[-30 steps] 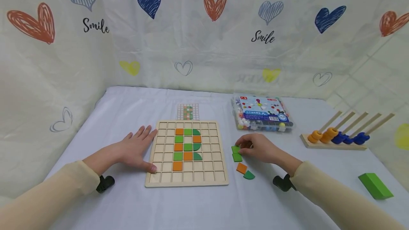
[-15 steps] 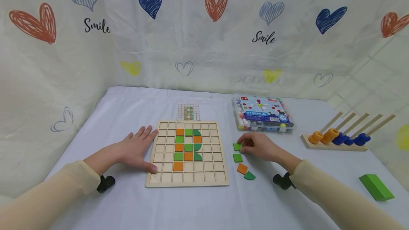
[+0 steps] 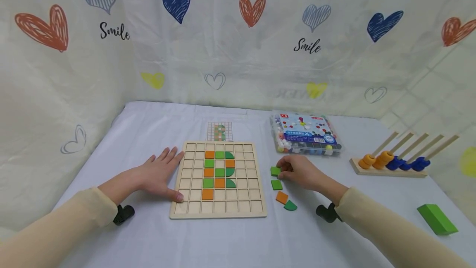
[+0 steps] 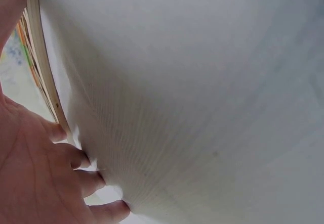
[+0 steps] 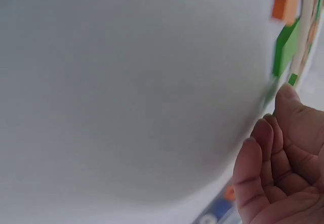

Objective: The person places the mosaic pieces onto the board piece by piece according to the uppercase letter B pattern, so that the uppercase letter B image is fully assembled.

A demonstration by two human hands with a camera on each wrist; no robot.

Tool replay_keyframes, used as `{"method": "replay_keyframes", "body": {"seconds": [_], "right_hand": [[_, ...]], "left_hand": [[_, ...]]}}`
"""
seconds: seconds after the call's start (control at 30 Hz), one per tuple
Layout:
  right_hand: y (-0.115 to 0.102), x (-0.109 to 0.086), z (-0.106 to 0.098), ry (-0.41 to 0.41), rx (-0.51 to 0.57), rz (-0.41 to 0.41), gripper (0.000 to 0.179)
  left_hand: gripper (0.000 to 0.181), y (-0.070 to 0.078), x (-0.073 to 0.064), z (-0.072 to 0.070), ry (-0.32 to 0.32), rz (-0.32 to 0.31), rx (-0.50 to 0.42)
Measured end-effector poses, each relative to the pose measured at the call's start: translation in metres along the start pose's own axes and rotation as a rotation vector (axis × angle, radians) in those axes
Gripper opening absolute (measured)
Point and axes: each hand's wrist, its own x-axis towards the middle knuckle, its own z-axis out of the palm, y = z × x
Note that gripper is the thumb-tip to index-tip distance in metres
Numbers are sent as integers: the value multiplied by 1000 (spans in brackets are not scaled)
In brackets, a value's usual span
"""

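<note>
My left hand (image 3: 158,175) lies with spread fingers at the left side of the wooden grid board (image 3: 219,209). Its thumb rests on the board's lower left edge, and its fingertips touch the upper left edge. On the grid sit orange and green square tiles and dark green rounded tiles. Right of the board, my right hand (image 3: 299,171) pinches a green square tile (image 3: 274,171) between thumb and fingers, close to the cloth. Just below lie another green square tile (image 3: 277,185), an orange square tile (image 3: 282,197) and a dark green quarter-round tile (image 3: 290,205).
A printed pattern card (image 3: 220,131) lies behind the board. A clear box of colored pieces (image 3: 306,133) stands at the back right. Farther right are a peg stand with beads (image 3: 390,171) and a green block (image 3: 437,219). White cloth covers the table.
The pinched green tile has shifted slightly away from the green tile below, so a gap now shows between them. My left hand holds its place on the board.
</note>
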Motion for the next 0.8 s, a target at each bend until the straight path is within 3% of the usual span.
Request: {"method": "replay_keyframes", "body": {"seconds": [0.2,0.43,0.8], "right_hand": [[-29,-8,9,-6,-4,-63,18],[-72,-17,32,-55,14,-170,17],[-123,-21,63,-113,-13,-329,18]], "left_hand": [[137,-1,1,0,-1,0,9],[137,-1,2,0,-1,0,11],[137,-1,2,1,3,-4,4]]}}
